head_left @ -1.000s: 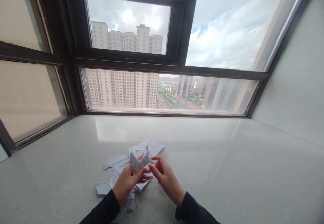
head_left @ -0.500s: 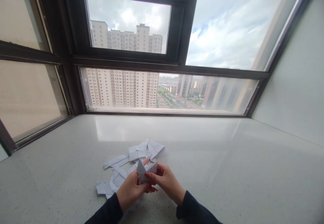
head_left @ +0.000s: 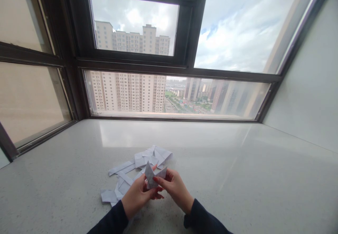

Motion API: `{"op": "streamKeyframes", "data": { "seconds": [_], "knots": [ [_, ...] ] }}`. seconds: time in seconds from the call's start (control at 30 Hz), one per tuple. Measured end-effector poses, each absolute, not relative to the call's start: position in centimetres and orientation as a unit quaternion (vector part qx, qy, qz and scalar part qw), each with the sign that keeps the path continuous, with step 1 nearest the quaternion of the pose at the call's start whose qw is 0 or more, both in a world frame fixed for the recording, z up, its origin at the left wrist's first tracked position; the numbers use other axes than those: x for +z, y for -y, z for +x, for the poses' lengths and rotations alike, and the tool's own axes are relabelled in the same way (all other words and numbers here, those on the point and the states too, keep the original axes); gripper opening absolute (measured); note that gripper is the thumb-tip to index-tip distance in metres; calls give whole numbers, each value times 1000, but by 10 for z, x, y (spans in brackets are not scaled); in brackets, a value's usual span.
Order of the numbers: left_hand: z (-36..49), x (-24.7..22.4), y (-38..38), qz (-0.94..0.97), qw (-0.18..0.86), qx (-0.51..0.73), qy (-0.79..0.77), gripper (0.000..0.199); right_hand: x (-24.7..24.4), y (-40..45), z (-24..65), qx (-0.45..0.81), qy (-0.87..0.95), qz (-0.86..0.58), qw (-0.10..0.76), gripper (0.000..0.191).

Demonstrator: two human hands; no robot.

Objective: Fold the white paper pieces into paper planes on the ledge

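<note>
- From the head view, we see the folded paper piece (head_left: 150, 184) raised between both hands, in front of the near part of a loose paper pile (head_left: 142, 161); we cannot tell whether it touches the pile.
- Our left hand (head_left: 136, 196) grips the piece from its lower left, with the thumb low on the near side and a red-nailed fingertip showing in the notch between two upright points.
- Our right hand (head_left: 177, 189) pinches the right side, thumb pressed on the near face and the other fingers mostly hidden behind.
- To handle the folds well, we would let the left hand bear the piece steadily and use the right thumb for light, even pressure along a crease.
- We would pinch near the layered base rather than at the thin tips, which could bend or tear, and watch that the layers do not slip apart.
- Beneath lies a pale, speckled windowsill (head_left: 245, 170), glossy enough to mirror daylight, with plenty of room to the right of the dark sleeves (head_left: 204, 218).
- Beyond it, a dark window frame (head_left: 192, 33) holds several panes, with tall buildings (head_left: 129, 93) and a cloudy sky (head_left: 237, 29) outside; a plain white wall (head_left: 311, 96) closes the right side.
</note>
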State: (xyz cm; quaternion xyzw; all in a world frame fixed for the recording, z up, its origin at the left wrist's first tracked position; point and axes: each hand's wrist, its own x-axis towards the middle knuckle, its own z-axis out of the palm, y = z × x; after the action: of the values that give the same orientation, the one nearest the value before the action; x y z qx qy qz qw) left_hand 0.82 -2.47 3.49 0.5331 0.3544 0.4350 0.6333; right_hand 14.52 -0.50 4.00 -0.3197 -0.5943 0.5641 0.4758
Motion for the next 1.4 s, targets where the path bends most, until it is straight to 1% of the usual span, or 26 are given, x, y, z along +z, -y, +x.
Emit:
{"op": "streamKeyframes", "data": {
  "seconds": [0.13,0.27,0.47,0.57,0.77,0.93,1.07,1.13,1.27,1.4],
  "knots": [
    [-2,48,21,527,596,444,-413,82,41,-2,151,498,588,-359,526,31],
    [-22,64,14,506,550,484,-456,75,38,-10,158,454,570,-421,540,33],
    [-40,70,5,457,485,558,-495,50,35,-12,159,446,562,-432,547,34],
    [-40,67,4,453,466,568,-504,40,35,-12,159,444,560,-435,548,35],
    [-40,63,1,492,438,550,-514,35,31,-14,161,431,555,-449,552,35],
    [-39,55,-1,568,355,508,-541,30,29,-17,163,414,549,-456,564,34],
    [-37,45,1,654,250,418,-579,32,28,-19,166,404,536,-468,575,35],
    [-35,42,2,682,214,369,-594,32,27,-20,166,402,533,-470,577,35],
    [-31,42,6,700,196,314,-611,37,27,-19,166,405,535,-470,573,34],
    [-28,46,9,703,209,298,-612,41,28,-18,166,406,539,-468,570,35]
  ]
}}
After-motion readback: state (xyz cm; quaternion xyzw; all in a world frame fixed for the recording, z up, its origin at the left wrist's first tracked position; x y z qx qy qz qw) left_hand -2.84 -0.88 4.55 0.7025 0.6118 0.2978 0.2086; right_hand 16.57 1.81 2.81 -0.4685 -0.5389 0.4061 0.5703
